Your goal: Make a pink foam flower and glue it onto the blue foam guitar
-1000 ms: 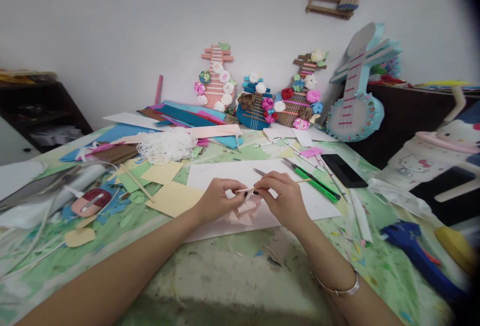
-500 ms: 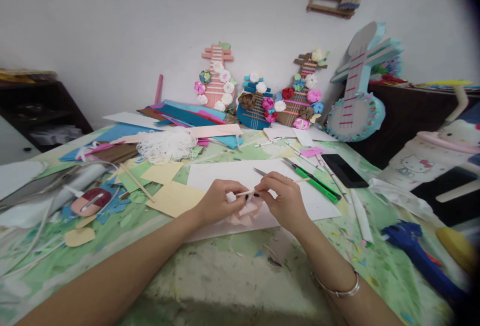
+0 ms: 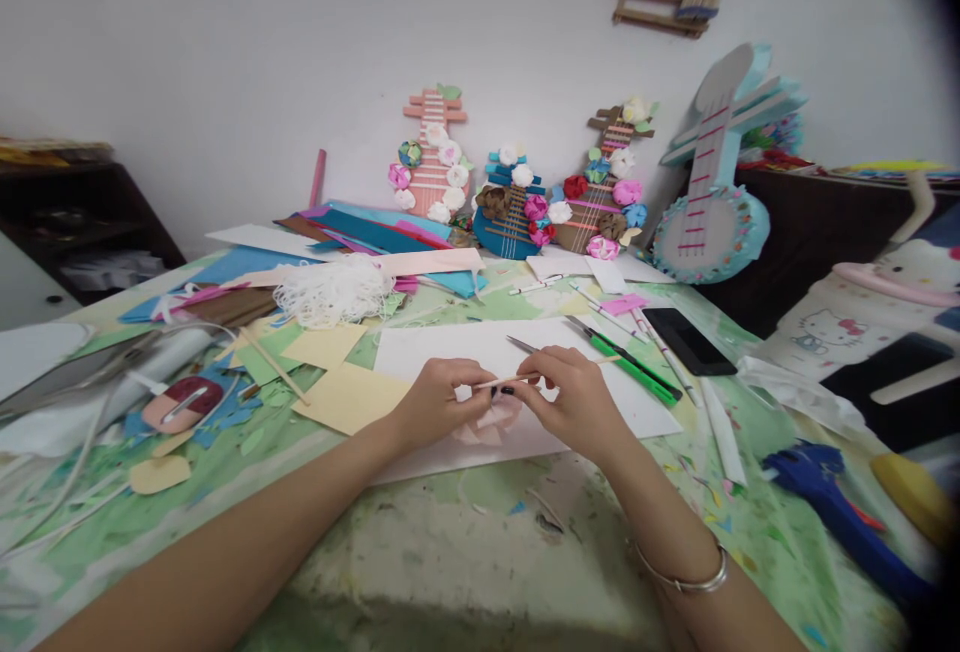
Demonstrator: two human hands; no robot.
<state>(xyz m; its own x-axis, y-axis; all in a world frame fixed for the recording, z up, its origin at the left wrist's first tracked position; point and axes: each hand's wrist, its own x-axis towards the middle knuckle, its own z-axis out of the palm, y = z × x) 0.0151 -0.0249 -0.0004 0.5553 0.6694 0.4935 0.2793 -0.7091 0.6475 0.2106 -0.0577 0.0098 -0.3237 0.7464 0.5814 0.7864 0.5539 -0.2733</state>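
Observation:
Both of my hands meet above a white sheet of paper (image 3: 450, 340). In my left hand (image 3: 439, 402), thumb and fingers pinch a thin pale stick (image 3: 510, 379) near its left end. My right hand (image 3: 566, 394) pinches the same stick farther right, and a stick end shows beyond its knuckles. Under the fingertips is a pale pink petal-like paper piece (image 3: 487, 424), partly hidden by the hands; how it joins the stick I cannot make out. A pointed metal tip (image 3: 519, 343) shows just behind my right hand.
A green utility knife (image 3: 634, 368) and a black phone (image 3: 690, 341) lie on the right, with a blue glue gun (image 3: 840, 502) nearer. Yellow paper squares (image 3: 349, 399) and white string (image 3: 334, 290) are on the left. Decorated paper instruments (image 3: 510, 207) stand against the wall.
My right thumb and fingers have shifted slightly left and resettled on the stick. More of the stick shows between the hands, and the pink paper sits slightly higher and is more covered.

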